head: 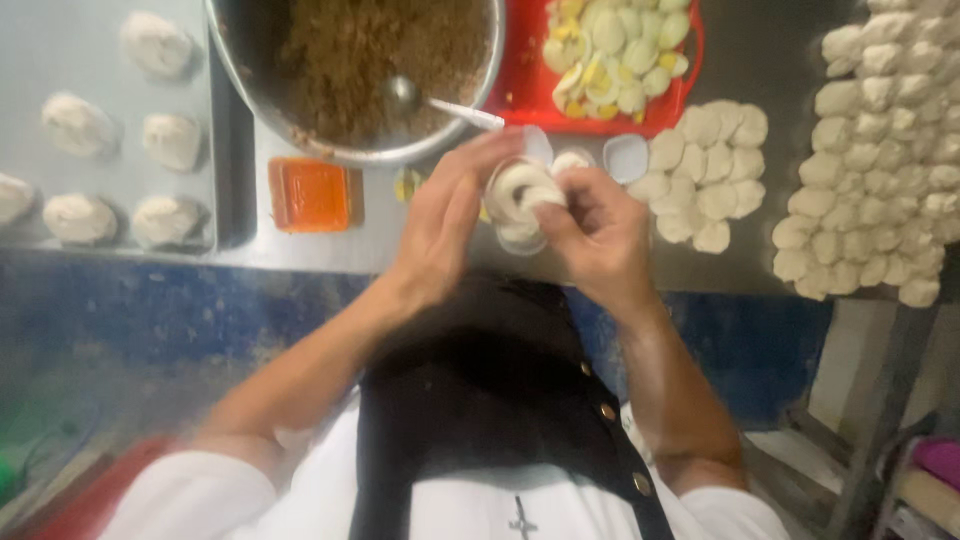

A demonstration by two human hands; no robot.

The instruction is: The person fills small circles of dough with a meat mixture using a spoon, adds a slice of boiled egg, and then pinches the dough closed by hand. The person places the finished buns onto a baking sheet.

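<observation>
Both hands meet over the near edge of the worktop [400,240], forearms angled in from either side; the left hand [445,225] is held edge-on, fingers long and loosely curved against the side of a dough piece [520,195]; the right hand [595,235] curls tightly, thumb and fingertips pinching the dough's rim; the dough sits between them, just above the worktop, folded into a pale ring.

Just beyond, two small white cups [625,157] stand on the worktop; to the left lies one orange square lid [310,193]; further off sits one metal bowl [350,150] of brown filling with one spoon [440,105] in it; right of that, one red tray [525,85] of cut boiled eggs; flat dough discs [705,170] lie in a heap right of the hands, more dough pieces [880,150] far right, too many to count; seven dough balls [170,140] rest on the left tray.
</observation>
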